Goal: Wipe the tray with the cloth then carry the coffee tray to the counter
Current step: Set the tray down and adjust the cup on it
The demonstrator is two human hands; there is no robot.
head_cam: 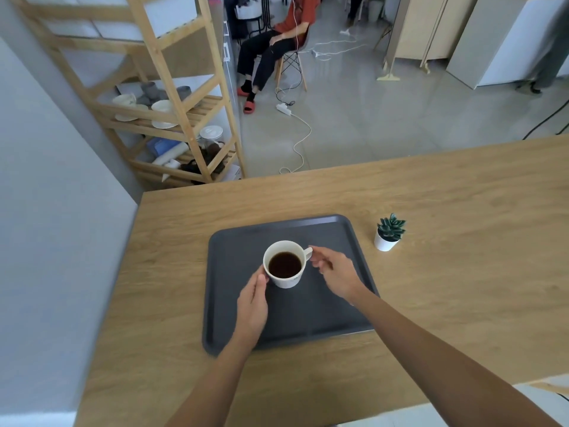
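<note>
Spanning the foreground, wooden table [431,241], dark tray [308,318], grey floor [369,118] beyond

**A café-like studio or office pantry**

A light oak-veneer desk [431,241] carries a small potted succulent in a white pot [388,234]. At 10 o'clock, a pale wooden slatted shelf rack [172,118] holds cream bowls and grey cups [160,106]. At 12 o'clock, a seated person [271,47] waits on polished grey concrete floor [385,118] strewn with white extension cables [295,140].
</note>
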